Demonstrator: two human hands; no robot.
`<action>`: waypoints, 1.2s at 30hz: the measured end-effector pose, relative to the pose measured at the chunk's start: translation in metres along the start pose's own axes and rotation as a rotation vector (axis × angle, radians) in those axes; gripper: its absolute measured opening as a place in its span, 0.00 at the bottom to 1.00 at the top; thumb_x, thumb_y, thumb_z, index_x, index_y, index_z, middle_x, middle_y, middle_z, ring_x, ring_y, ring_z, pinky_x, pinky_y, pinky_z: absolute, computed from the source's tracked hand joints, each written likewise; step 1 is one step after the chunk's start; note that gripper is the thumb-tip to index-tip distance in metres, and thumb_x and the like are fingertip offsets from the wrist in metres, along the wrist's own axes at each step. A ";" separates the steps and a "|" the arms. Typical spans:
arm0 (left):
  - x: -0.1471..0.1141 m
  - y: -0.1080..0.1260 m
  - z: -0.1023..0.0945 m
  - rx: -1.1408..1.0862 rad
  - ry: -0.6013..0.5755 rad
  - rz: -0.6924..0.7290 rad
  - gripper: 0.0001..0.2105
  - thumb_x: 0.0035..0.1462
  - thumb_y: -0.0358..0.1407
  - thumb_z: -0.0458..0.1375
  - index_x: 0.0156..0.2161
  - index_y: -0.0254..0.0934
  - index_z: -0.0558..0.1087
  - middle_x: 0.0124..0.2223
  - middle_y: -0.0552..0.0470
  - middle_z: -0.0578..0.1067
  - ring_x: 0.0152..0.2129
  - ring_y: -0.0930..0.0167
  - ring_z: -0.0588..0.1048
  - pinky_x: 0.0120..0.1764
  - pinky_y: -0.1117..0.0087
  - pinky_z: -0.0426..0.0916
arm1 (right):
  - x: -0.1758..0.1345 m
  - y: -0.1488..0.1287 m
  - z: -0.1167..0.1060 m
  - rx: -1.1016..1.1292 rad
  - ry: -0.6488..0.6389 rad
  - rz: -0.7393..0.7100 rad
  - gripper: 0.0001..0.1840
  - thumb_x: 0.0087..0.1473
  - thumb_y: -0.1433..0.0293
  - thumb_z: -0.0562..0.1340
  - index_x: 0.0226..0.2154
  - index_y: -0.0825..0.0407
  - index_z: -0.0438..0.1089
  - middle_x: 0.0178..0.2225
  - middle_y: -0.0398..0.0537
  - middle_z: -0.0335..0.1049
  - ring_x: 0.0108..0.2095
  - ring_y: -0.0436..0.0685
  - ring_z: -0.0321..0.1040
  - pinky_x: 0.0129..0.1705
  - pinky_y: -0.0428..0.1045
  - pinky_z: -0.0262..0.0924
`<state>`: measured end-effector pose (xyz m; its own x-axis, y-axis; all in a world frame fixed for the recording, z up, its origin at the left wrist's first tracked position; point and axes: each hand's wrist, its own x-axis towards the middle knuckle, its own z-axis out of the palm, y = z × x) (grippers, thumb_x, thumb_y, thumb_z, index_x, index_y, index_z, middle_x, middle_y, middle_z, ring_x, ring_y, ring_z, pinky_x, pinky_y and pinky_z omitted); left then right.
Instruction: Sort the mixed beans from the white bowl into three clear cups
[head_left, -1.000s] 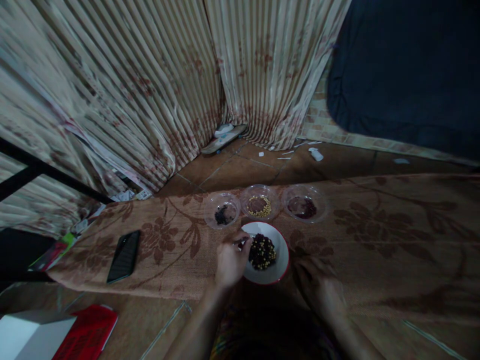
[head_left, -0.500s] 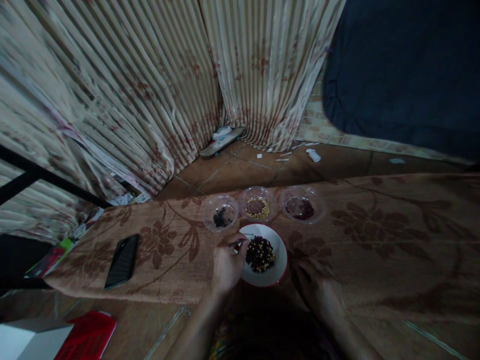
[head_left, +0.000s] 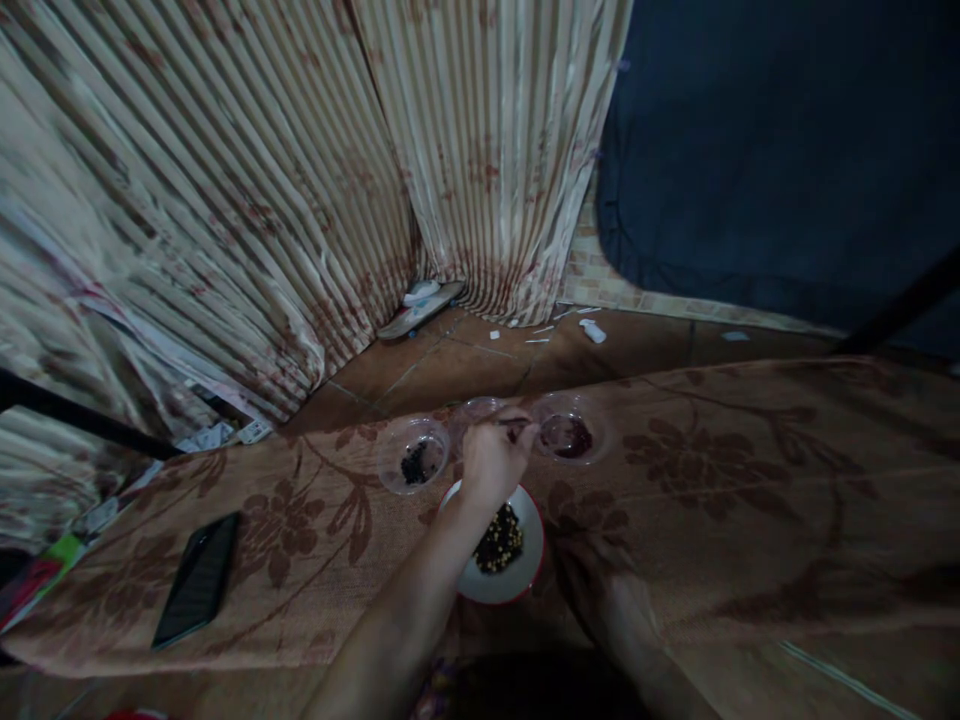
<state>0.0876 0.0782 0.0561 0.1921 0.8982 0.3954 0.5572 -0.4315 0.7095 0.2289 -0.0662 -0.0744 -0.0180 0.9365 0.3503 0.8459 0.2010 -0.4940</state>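
Note:
My left hand (head_left: 495,462) is closed in a pinch on what look like thin tweezers (head_left: 517,428). It is over the middle clear plastic bowl (head_left: 480,408), hiding most of it, and the tips point towards the right plastic bowl (head_left: 566,437), which has dark red beans inside. Black beans lie in the left plastic bowl (head_left: 415,458). Below my left wrist stands a white bowl with a red rim (head_left: 534,560), holding a pile of mixed dark and yellow beans (head_left: 501,540). My right hand (head_left: 611,595) rests in shadow on the cloth right of this bowl, its fingers too dark to make out.
A patterned brown cloth (head_left: 712,540) covers the long table. A black phone (head_left: 196,580) lies on the left. Beyond the far edge are a skateboard (head_left: 420,312), a white bottle (head_left: 592,331) and striped curtains (head_left: 300,200). A dark blue covering (head_left: 765,150) hangs at the right.
My left hand has moved from the white bowl's left rim, up and across to the plastic bowls, with the tweezers. My right hand stays beside the white bowl. The view has shifted a little.

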 end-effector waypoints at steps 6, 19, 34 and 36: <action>0.002 -0.002 0.008 0.047 -0.030 -0.055 0.04 0.57 0.34 0.61 0.32 0.39 0.78 0.34 0.53 0.81 0.30 0.71 0.79 0.36 0.73 0.70 | 0.001 0.000 -0.001 0.017 0.004 -0.007 0.12 0.63 0.68 0.55 0.39 0.47 0.75 0.38 0.47 0.76 0.37 0.55 0.70 0.39 0.49 0.62; -0.093 -0.044 -0.060 -0.038 0.027 -0.333 0.05 0.56 0.35 0.60 0.34 0.37 0.78 0.33 0.51 0.80 0.27 0.71 0.77 0.30 0.74 0.70 | -0.003 0.006 -0.002 0.039 -0.046 -0.033 0.14 0.64 0.66 0.53 0.40 0.48 0.74 0.41 0.48 0.75 0.38 0.57 0.69 0.41 0.51 0.61; -0.103 -0.053 -0.051 0.021 -0.070 -0.276 0.05 0.58 0.35 0.59 0.34 0.39 0.77 0.33 0.52 0.80 0.29 0.71 0.78 0.33 0.74 0.71 | -0.002 0.006 -0.003 0.000 -0.055 -0.039 0.15 0.65 0.64 0.53 0.40 0.48 0.75 0.40 0.48 0.75 0.38 0.56 0.70 0.42 0.50 0.61; -0.103 -0.053 -0.050 0.031 -0.065 -0.261 0.05 0.58 0.35 0.59 0.35 0.39 0.77 0.32 0.52 0.80 0.29 0.72 0.78 0.35 0.74 0.71 | -0.002 0.006 -0.002 0.006 -0.058 -0.033 0.15 0.65 0.64 0.53 0.41 0.48 0.74 0.40 0.48 0.75 0.38 0.56 0.71 0.42 0.50 0.61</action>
<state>-0.0021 0.0047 0.0071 0.0899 0.9827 0.1620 0.6191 -0.1826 0.7638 0.2356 -0.0677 -0.0764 -0.0770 0.9443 0.3198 0.8410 0.2338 -0.4879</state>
